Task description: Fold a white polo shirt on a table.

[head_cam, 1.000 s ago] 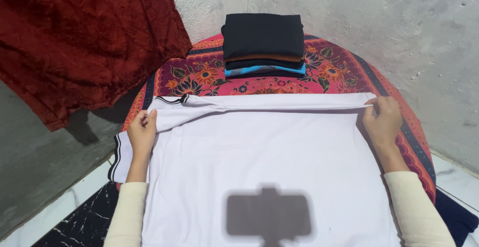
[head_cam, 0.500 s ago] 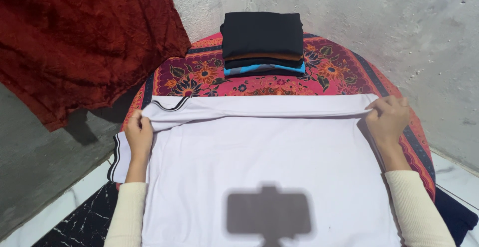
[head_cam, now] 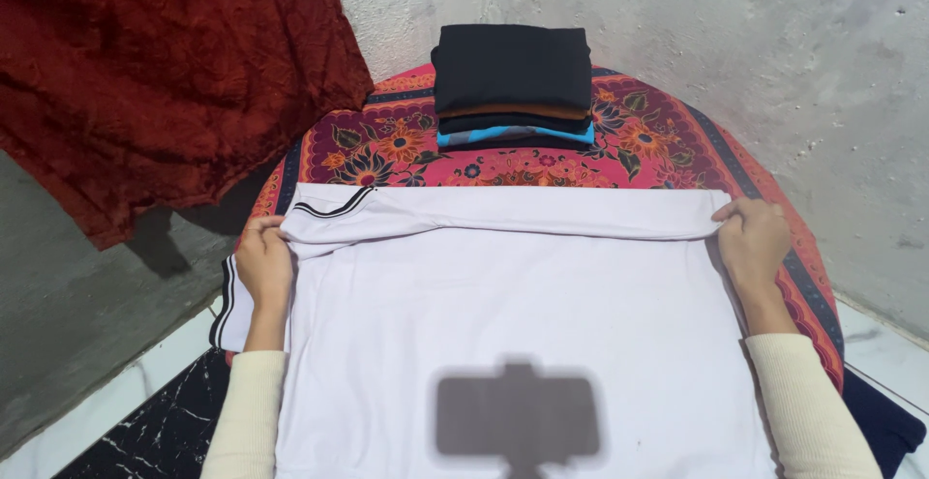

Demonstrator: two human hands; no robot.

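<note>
White shirt (head_cam: 523,295) lies flat on the patterned surface (head_cam: 668,150), just before the folded stack (head_cam: 513,77). Your left hand (head_cam: 263,264) and right hand (head_cam: 753,239) have fingers clamped on its folded edge; it looks soft, light, best held at the corners.

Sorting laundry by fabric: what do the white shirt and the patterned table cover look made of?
White shirt: probably matte cotton knit; soft folds, ribbed black-striped trim. Patterned table cover: likely thin printed woven cotton; flat, dull floral print. Neither weave is sharp enough to confirm.
</note>
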